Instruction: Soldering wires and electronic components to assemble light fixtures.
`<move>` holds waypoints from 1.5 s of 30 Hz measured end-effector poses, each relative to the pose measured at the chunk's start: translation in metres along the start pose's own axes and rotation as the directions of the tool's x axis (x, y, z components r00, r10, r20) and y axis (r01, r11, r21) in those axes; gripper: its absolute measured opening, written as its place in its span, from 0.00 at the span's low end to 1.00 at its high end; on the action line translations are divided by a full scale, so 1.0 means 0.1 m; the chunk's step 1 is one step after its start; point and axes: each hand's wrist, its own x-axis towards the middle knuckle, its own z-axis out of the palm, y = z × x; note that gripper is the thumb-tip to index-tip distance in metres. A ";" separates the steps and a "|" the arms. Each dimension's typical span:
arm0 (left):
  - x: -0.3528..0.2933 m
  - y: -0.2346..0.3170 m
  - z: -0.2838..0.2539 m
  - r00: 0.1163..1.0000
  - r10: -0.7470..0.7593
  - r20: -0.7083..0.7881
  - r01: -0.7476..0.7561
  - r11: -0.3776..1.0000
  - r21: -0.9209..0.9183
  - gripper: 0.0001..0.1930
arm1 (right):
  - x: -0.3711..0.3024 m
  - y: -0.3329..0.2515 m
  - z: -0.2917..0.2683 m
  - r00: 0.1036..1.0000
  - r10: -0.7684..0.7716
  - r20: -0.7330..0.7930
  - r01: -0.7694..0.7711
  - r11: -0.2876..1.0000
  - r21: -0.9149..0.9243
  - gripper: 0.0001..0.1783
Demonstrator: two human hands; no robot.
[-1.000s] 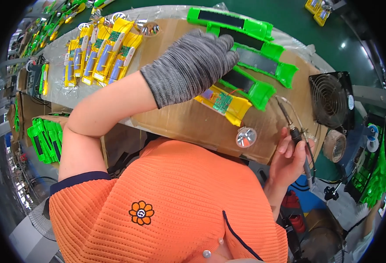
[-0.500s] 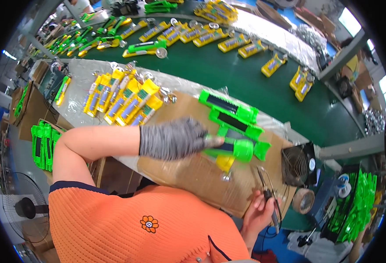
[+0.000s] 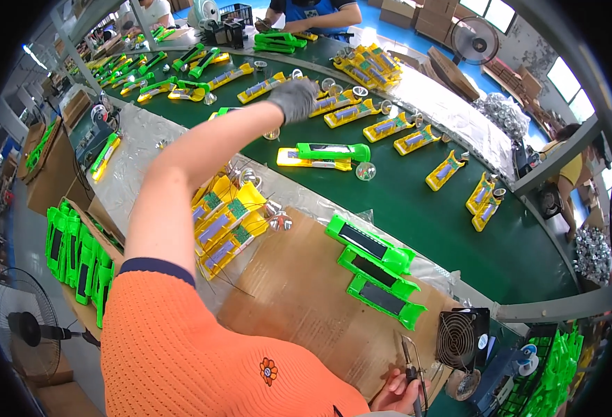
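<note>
My left hand (image 3: 293,101), in a grey glove, reaches over the green belt beside a row of yellow lamp housings (image 3: 336,102). Its fingers are mostly hidden, so a grip cannot be made out. In my bare right hand (image 3: 396,390), low at the right, is a soldering iron (image 3: 409,361). A green cover (image 3: 333,151) rests on a yellow housing (image 3: 306,163) on the belt, a round clear reflector (image 3: 365,171) next to it. Several green covers with dark panels (image 3: 379,295) lie on the cardboard (image 3: 299,299). Wired yellow housings (image 3: 226,226) are grouped under my left forearm.
A small black fan (image 3: 462,338) stands at the cardboard's right edge, by a tape roll (image 3: 463,384). Green parts fill a crate (image 3: 552,372) at right and a box (image 3: 76,250) at left. Across the belt, a person in blue (image 3: 320,15) works.
My left hand has moved from the cardboard out over the belt. The green cover it held now lies with a yellow housing on the belt. The view has tilted up; the right hand keeps the iron.
</note>
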 end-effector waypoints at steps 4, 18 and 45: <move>0.41 -0.57 0.45 0.934 -0.207 0.290 0.093 0.927 0.363 0.32 | -0.03 -0.06 0.17 0.997 -0.003 -0.078 0.001 1.000 -0.024 0.07; -0.13 -0.06 -0.71 0.907 -0.021 -0.421 0.017 1.000 -0.013 0.16 | 0.20 -0.10 0.12 0.963 -0.152 0.223 0.154 0.988 0.009 0.08; -2.60 2.04 -0.43 0.791 0.609 0.055 -0.536 0.733 -0.418 0.16 | 0.43 0.16 0.54 0.950 -0.026 0.312 -0.045 0.975 0.219 0.07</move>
